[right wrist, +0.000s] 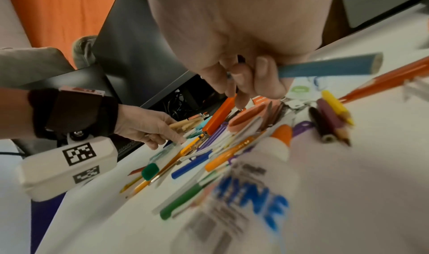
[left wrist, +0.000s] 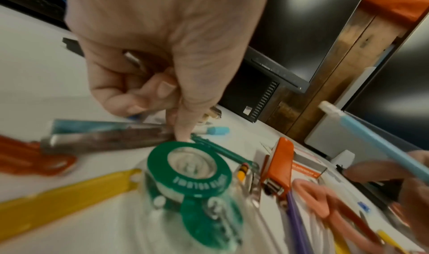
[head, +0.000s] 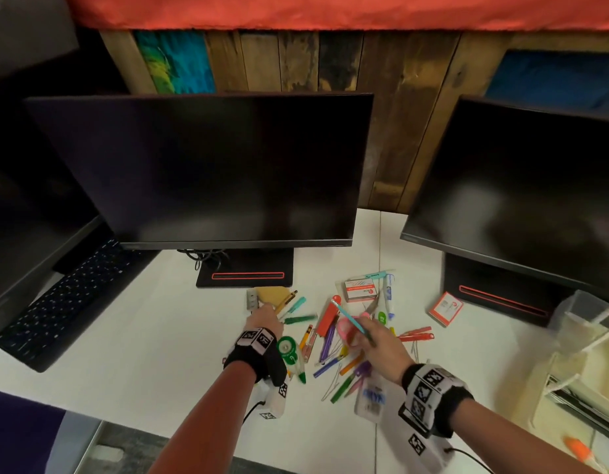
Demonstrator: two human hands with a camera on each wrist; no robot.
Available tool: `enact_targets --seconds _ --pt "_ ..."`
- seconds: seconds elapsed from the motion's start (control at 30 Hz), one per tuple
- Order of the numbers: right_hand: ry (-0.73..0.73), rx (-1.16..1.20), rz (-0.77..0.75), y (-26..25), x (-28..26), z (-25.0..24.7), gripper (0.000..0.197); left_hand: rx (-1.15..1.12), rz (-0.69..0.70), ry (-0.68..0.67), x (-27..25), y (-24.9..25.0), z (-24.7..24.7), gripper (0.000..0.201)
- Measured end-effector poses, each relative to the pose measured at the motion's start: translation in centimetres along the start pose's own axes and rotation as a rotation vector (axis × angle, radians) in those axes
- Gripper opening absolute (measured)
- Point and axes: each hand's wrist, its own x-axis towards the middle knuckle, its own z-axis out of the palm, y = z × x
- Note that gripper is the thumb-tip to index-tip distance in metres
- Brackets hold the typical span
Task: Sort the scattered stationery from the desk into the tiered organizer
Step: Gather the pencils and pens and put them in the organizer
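Pens, pencils and markers lie in a heap (head: 330,347) on the white desk (head: 142,336) below the monitors. My right hand (head: 371,336) hovers over the heap and pinches a light blue pencil (head: 351,319) (right wrist: 325,67). My left hand (head: 267,316) (left wrist: 162,92) reaches to the heap's far left; its index fingertip (left wrist: 183,135) touches the desk beside a green pen (left wrist: 216,149). Its other fingers curl round a small silver item (left wrist: 133,58) that I cannot identify. The cream tiered organizer (head: 583,340) stands at the right edge.
A green correction tape (head: 287,350), red stapler (head: 327,318), pink scissors (head: 346,328), glue bottle (head: 371,398) and two staple boxes (head: 359,290) (head: 445,308) lie in the heap. Two monitors (head: 207,165) (head: 529,186) stand behind. A keyboard (head: 57,302) lies at left.
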Motion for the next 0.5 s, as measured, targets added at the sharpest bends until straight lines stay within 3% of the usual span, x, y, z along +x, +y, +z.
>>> enact_targets --seconds 0.17,0.27,0.5 --pt "0.040 0.039 0.016 1.1 -1.6 0.1 0.024 0.041 0.100 0.031 -0.8 0.1 0.5 0.031" --pt "-0.052 0.077 -0.014 -0.8 -1.9 1.1 0.016 0.083 0.143 0.120 -2.0 -0.3 0.3 0.033" --pt "-0.227 -0.278 -0.114 -7.0 1.6 4.2 0.033 0.086 0.168 0.296 -4.8 -3.2 -1.4 0.031"
